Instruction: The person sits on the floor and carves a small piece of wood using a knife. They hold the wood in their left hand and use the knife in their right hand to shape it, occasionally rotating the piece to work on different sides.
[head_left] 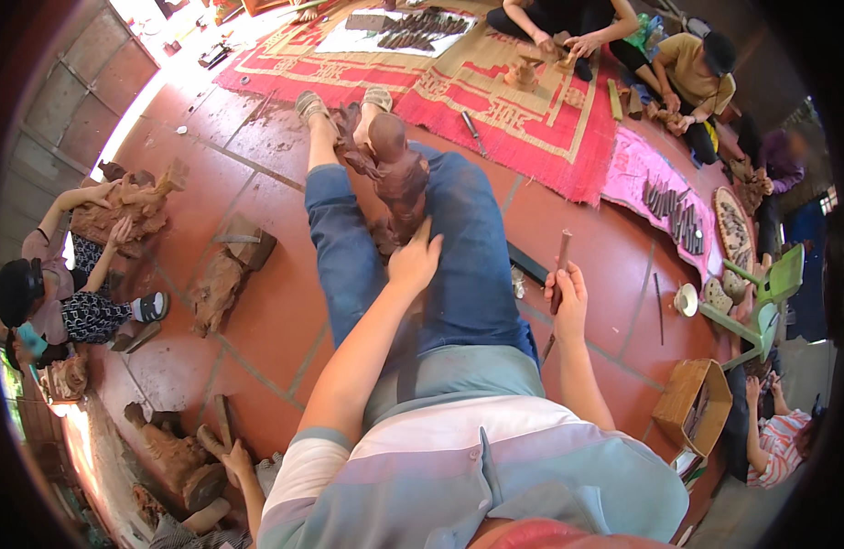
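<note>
A dark reddish-brown carved wooden figure (404, 188) with a smooth round head leans between my legs, its head end toward my feet. My left hand (415, 263) is on its near end, the index finger and thumb stretched along its right side. The other fingers of that hand are mostly hidden, but it seems to hold the figure. Off to the right, my right hand (569, 297) is closed around a slim brown wooden-handled tool (563, 249), held upright and apart from the figure. A thin dark length shows below this hand; the tool's working end cannot be made out.
A rough wood block (222, 284) lies on the tiles to my left. At the far left a person handles another carving (120, 206). Ahead spreads a red mat (550, 156); a pink cloth (628, 169) holds several tools. A green stool (756, 302) and wooden box (683, 389) stand right.
</note>
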